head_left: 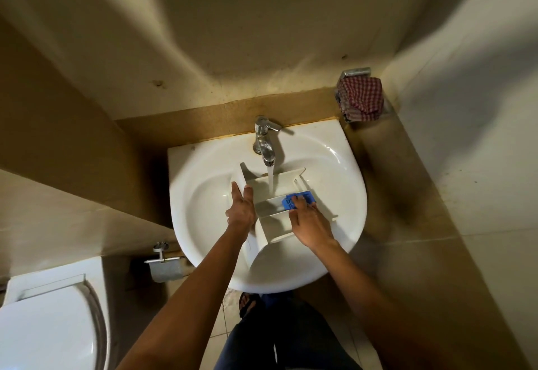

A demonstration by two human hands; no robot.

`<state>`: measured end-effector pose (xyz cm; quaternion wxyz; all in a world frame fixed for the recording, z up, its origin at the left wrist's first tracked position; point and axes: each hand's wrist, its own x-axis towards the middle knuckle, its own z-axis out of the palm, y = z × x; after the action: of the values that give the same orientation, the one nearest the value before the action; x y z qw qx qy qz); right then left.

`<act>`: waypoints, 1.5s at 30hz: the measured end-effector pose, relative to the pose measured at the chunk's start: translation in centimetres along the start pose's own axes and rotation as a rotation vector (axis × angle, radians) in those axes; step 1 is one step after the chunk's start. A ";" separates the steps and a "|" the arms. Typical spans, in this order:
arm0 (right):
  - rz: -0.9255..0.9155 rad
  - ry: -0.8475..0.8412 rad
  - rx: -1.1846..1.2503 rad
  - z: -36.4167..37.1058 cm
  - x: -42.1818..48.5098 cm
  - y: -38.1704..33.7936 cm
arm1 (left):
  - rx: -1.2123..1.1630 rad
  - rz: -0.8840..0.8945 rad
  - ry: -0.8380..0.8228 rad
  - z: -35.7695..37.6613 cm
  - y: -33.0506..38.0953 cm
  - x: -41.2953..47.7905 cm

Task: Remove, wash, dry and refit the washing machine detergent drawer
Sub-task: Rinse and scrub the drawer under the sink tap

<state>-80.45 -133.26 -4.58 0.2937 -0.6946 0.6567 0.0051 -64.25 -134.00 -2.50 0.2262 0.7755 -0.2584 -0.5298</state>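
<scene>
The white detergent drawer (272, 209) lies in the white sink (203, 203) under the chrome tap (265, 142), and water runs from the tap into its rear compartment. My left hand (241, 209) holds the drawer's left wall, fingers stretched along it. My right hand (308, 221) rests on the drawer's right side, its fingers on the blue insert (300, 196) in the right compartment.
A red checked cloth (361, 99) sits in a metal holder on the wall at the back right. A toilet (49, 320) stands at the lower left, with a paper-roll holder (166, 265) beside the sink. A tiled ledge runs along the right.
</scene>
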 end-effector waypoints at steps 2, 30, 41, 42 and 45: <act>0.003 0.011 -0.023 0.4 -0.2 -0.3 | 0.005 0.005 0.003 0.0 0.0 0.0; 0.605 -0.601 1.776 -3.3 9.5 -6.4 | 0.032 0.017 -0.016 -0.2 -0.4 0.6; -0.295 -0.227 -0.080 0.1 2.5 -2.3 | 0.029 -0.016 -0.028 -0.3 -0.3 0.4; -0.253 -0.227 -0.110 0.3 2.5 -2.7 | 0.027 -0.018 -0.027 -0.2 -0.3 0.4; -0.163 -0.288 -0.089 0.8 2.7 -4.9 | 0.030 -0.028 -0.012 -0.2 -0.2 0.4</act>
<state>-75.27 -135.55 -4.38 0.3532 -0.7501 0.5483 0.1097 -63.91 -134.07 -2.79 0.2053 0.7791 -0.2569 -0.5336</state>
